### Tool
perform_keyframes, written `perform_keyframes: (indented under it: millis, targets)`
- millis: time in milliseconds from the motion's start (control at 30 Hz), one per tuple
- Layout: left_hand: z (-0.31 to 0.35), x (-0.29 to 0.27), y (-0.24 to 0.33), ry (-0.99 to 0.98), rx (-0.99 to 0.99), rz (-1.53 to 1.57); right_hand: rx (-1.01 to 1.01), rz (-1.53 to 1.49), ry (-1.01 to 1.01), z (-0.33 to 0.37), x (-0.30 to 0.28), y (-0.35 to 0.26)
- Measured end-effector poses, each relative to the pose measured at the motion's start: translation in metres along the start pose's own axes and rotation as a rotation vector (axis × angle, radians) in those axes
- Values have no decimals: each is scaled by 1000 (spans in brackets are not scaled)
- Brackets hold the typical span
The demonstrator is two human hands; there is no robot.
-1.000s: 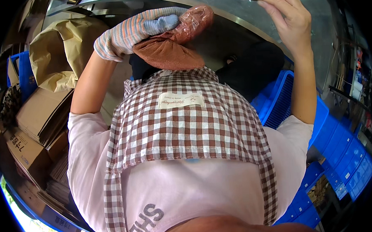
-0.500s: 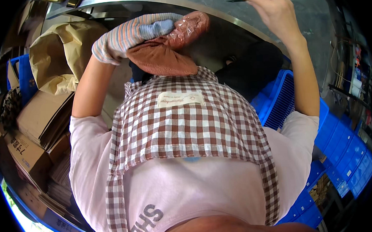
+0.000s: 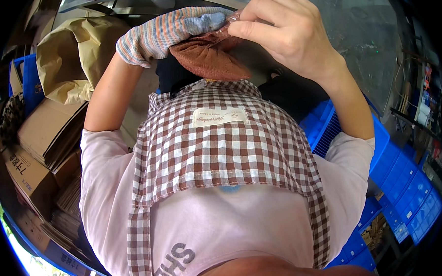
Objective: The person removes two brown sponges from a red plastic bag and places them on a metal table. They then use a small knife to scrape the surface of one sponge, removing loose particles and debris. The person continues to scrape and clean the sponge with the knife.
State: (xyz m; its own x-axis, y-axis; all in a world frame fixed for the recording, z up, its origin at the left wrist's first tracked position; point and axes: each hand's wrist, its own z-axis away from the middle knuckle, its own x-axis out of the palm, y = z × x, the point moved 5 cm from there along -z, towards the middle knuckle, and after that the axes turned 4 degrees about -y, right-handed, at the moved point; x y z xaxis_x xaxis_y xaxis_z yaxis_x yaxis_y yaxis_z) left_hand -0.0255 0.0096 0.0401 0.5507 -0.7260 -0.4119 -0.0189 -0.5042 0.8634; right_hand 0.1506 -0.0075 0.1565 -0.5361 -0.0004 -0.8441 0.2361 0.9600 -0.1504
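My left hand [image 3: 169, 34], in a striped knit glove with a blue-grey thumb, is closed on a reddish-brown cloth [image 3: 210, 59] in front of my waist. The cloth hangs in a fold toward my apron. Shiny clear plastic [image 3: 234, 20] covers its far end, and what lies under it cannot be made out. My bare right hand [image 3: 288, 31] has come up against that plastic end, thumb and fingers drawn together. Its fingertips are partly hidden, and whatever they hold does not show.
A metal-edged grey table [image 3: 359, 28] lies ahead. To the left are a crumpled tan paper bag [image 3: 77, 55] and stacked flat cardboard [image 3: 53, 128]. Blue plastic crates [image 3: 400, 174] stand at my right, close to the elbow.
My right hand has moved left and nearer, from above the table to the plastic-covered end. The thin black stick it held is out of sight. My left hand and the cloth shifted slightly right.
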Motion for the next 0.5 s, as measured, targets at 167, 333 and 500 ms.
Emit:
perform_keyframes:
  millis: [167,333,500]
  targets:
    - [0,-2,-9,-60,-35,55,-17,9,-16,0,-2,4]
    - [-4,7,-15,-55,-158,338,-103,103,-38,5,8,6]
    - [9,8,-36,-41,-222,392,-5,218,-335,19,-2,22]
